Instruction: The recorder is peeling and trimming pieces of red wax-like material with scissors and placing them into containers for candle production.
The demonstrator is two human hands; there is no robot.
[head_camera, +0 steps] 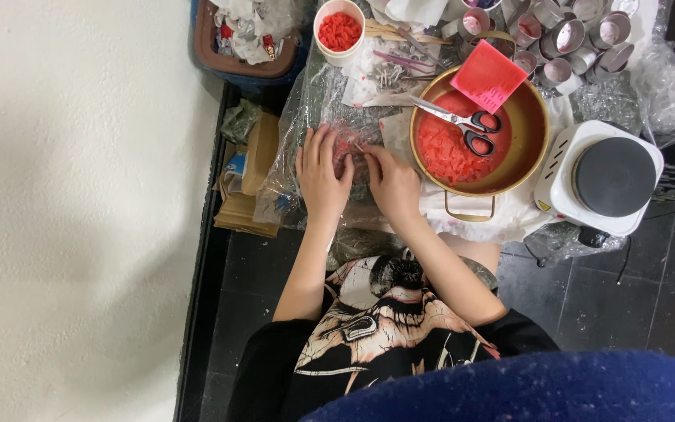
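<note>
My left hand (319, 173) lies with its fingers spread on a crumpled clear plastic wrap (294, 129) that has red wax bits (345, 141) under it. Beside it, my right hand (393, 184) has its fingers curled, and the fingertips pinch the same plastic just by the red bits. The two hands almost touch. What sits right under the palms is hidden.
A brass-coloured pan (529, 129) to the right holds red wax chunks, black-handled scissors (462, 121) and a pink slab (487, 76). A white hot plate (599, 178) stands further right. At the back are a cup of red pieces (339, 31) and several metal tins (568, 39). Cardboard (248, 180) lies at the left.
</note>
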